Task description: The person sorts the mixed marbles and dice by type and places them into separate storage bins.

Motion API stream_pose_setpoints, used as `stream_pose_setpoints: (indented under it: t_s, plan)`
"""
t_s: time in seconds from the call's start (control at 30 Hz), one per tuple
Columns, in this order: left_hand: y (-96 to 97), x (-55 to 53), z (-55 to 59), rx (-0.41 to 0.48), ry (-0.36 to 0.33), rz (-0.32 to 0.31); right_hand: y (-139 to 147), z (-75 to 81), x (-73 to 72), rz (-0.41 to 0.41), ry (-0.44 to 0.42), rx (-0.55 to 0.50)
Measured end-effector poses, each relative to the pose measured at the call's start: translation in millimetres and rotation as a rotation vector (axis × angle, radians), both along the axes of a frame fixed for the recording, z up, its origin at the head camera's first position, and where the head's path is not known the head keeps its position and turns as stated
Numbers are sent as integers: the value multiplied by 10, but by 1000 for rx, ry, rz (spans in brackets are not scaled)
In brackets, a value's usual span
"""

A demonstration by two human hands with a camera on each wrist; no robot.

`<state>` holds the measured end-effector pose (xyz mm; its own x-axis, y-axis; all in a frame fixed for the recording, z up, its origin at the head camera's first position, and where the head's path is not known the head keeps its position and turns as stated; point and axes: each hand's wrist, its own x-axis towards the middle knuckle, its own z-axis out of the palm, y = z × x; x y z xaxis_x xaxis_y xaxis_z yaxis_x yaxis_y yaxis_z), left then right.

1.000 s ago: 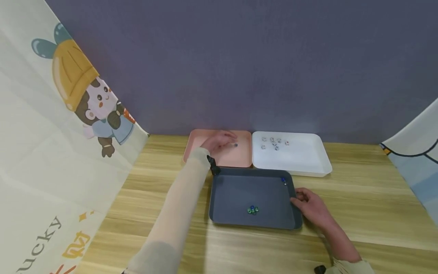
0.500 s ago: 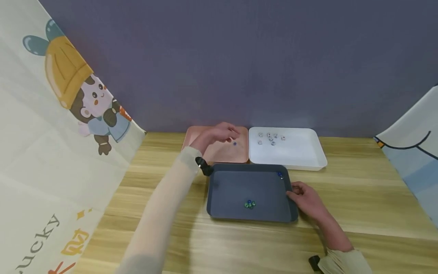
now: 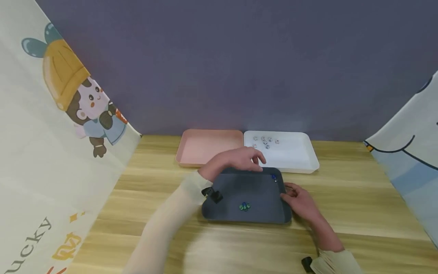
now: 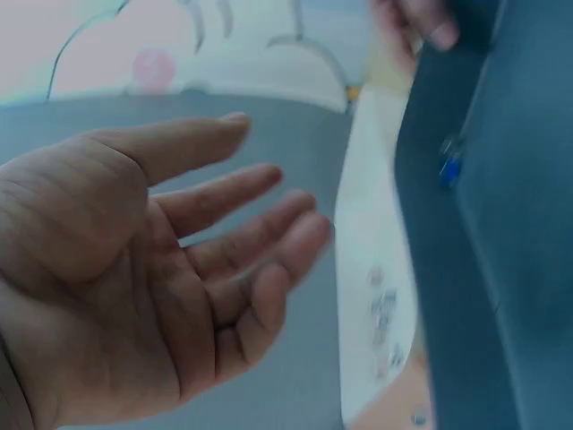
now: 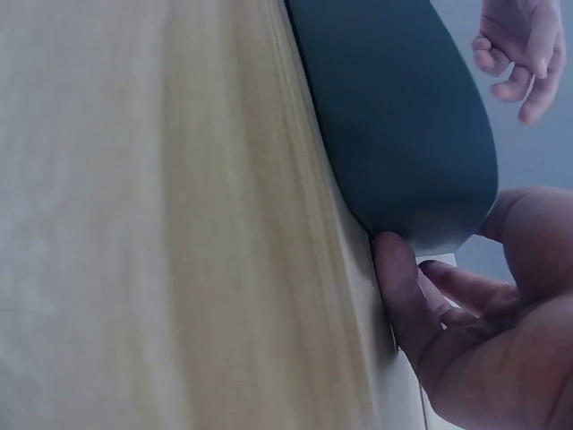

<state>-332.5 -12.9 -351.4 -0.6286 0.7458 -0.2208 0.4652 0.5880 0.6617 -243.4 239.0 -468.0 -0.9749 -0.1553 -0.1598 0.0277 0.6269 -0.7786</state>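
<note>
My left hand (image 3: 244,158) hovers over the back rim of a dark grey tray (image 3: 260,213), its fingers loosely bent and holding nothing; the left wrist view confirms a bare palm (image 4: 98,296). At the tray's right side, my right hand (image 3: 302,203) pinches the wall between thumb and fingers, as the right wrist view shows closer. Several green and blue glass marbles (image 3: 244,206) cluster near the tray's front middle. Blue and clear marbles (image 3: 274,177) lie in its back right corner. One small dark marble (image 4: 419,417) shows in the pink tray in the left wrist view.
Behind the dark tray stand a pink tray (image 3: 195,146) and, beside it, a white tray (image 3: 297,156) with several white dice (image 3: 265,142). All rest on a wooden table (image 3: 349,198) against a dark wall (image 3: 219,64). Printed cloth (image 3: 44,144) hangs at the left.
My left hand has left the pink tray, moving right and toward me over the dark tray's back rim. My right hand stays at the dark tray's side. The head view has shifted slightly.
</note>
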Motion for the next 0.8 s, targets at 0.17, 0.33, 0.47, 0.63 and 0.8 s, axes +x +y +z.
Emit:
stream_pose_setpoints:
  t_s: [0.17, 0.33, 0.47, 0.63, 0.8]
  plan:
    - [288, 133, -187, -200, 99, -29, -57, -12, -8, -7, -15, 2]
    - [504, 83, -455, -311, 142, -3, -60, -10, -7, -23, -28, -14]
    - [591, 56, -585, -368, 145, 5, -63, -20, 3, -29, -37, -17]
    - [671, 76, -636, -457, 179, 21, -50, -29, 12, -29, -27, -3]
    - [737, 70, -721, -467, 195, 37, -26, -13, 17, -25, -19, 10]
